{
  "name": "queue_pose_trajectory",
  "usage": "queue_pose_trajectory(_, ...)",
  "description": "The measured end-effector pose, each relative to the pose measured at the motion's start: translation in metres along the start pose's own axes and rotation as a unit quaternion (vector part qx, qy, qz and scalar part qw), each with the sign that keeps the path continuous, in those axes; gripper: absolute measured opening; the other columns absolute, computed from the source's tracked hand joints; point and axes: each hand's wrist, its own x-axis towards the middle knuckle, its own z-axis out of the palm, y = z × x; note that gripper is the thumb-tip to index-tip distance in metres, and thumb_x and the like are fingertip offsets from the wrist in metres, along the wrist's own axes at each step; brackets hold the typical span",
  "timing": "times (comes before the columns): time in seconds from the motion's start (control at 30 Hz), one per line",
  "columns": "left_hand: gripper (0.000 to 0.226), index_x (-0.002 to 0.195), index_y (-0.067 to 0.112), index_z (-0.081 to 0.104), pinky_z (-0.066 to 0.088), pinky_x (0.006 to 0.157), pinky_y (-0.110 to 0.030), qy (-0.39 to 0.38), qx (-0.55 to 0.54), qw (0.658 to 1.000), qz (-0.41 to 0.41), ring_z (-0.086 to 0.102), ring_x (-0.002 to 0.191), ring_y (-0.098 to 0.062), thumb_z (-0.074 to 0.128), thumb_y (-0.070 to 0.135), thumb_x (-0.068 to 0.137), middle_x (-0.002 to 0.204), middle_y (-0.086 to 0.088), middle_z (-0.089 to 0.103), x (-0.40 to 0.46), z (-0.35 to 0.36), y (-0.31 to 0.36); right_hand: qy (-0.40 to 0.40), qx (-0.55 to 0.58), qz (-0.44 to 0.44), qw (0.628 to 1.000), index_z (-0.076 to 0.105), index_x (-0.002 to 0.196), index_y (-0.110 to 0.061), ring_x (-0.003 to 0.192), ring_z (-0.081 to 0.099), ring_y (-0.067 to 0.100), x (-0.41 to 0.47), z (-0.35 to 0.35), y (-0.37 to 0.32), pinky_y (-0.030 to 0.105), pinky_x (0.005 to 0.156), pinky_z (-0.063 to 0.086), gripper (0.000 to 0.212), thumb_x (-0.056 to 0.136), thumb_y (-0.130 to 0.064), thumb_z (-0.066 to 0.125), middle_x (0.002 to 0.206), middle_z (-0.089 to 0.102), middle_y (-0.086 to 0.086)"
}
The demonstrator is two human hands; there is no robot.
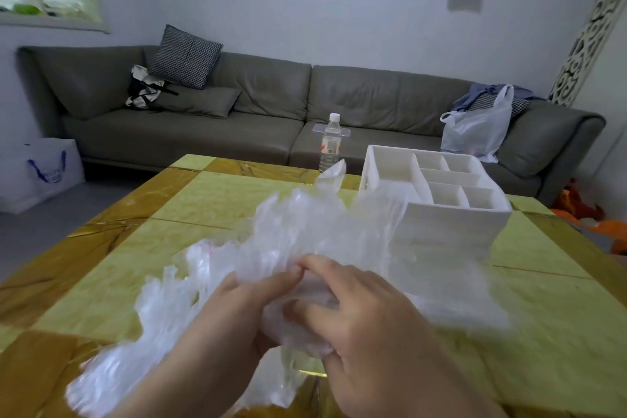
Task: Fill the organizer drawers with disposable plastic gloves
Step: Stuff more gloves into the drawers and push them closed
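The water bottle [330, 142] at the bench's [210, 210] far edge carries a red-and-white label, too small to read. The white organizer [441, 193] stands on the bench to the right, its top compartments showing nothing inside. Both hands hold a crumpled mass of clear plastic gloves [305, 234] above the bench, just before the organizer: the left hand [234, 312] pinches it with curled fingers, the right hand [366, 309] grips it likewise
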Motion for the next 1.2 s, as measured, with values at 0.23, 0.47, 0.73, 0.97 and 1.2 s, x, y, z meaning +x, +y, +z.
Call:
queue_pose_trajectory(0.23,0.029,0.113,-0.012,0.068,0.055,0.086,-0.049,0.161,-0.073,0.984,0.015,0.077,0.085,-0.037,0.063,0.014,0.099,0.097,-0.027,0.077,0.001,0.004,0.011,0.03,0.192,0.042,0.98,0.07,0.124,-0.041,0.128,0.054,0.002,-0.007,-0.013,0.006,0.023,0.105,0.045,0.044,0.091,-0.067,0.056,0.149,0.049,-0.025)
queue_pose_trajectory(0.47,0.019,0.098,0.0,0.078,0.062,0.084,-0.042,0.174,-0.133,0.972,0.09,0.079,0.091,-0.028,0.063,0.012,0.096,0.1,-0.017,0.079,-0.001,0.012,0.013,0.083,0.633,0.393,0.662,0.076,0.116,-0.016,0.097,0.077,0.017,0.003,-0.019,0.021,0.032,0.078,0.059,0.065,0.069,-0.058,0.087,0.111,0.08,0.001)
queue_pose_trajectory(0.73,0.019,0.089,0.001,0.082,0.064,0.076,-0.029,0.101,-0.166,0.975,0.105,0.078,0.089,-0.021,0.064,0.003,0.084,0.098,-0.016,0.078,0.006,0.028,-0.005,0.192,0.581,0.419,0.671,0.082,0.095,-0.009,0.091,0.079,0.039,0.002,-0.009,0.028,0.059,0.092,0.061,0.007,0.093,-0.009,0.076,0.094,0.081,0.019)
queue_pose_trajectory(0.97,0.059,0.114,-0.001,0.075,0.065,0.079,-0.046,-0.003,-0.13,0.991,-0.019,0.074,0.1,-0.041,0.077,0.05,0.085,0.119,-0.027,0.072,0.006,0.002,0.01,0.197,0.429,0.372,0.799,0.078,0.094,-0.03,0.08,0.078,0.023,-0.013,-0.02,0.051,0.055,0.082,0.063,0.016,0.096,-0.015,0.075,0.084,0.08,0.002)
queue_pose_trajectory(1.2,0.029,0.09,-0.011,0.073,0.052,0.045,-0.028,0.137,-0.018,0.99,-0.014,0.073,0.061,-0.033,0.078,0.017,0.085,0.079,-0.025,0.075,0.01,0.023,-0.005,0.117,0.384,0.32,0.858,0.075,0.093,-0.026,0.076,0.072,0.024,-0.019,-0.02,0.05,0.048,0.072,0.059,0.005,0.097,-0.024,0.074,0.08,0.075,0.003)
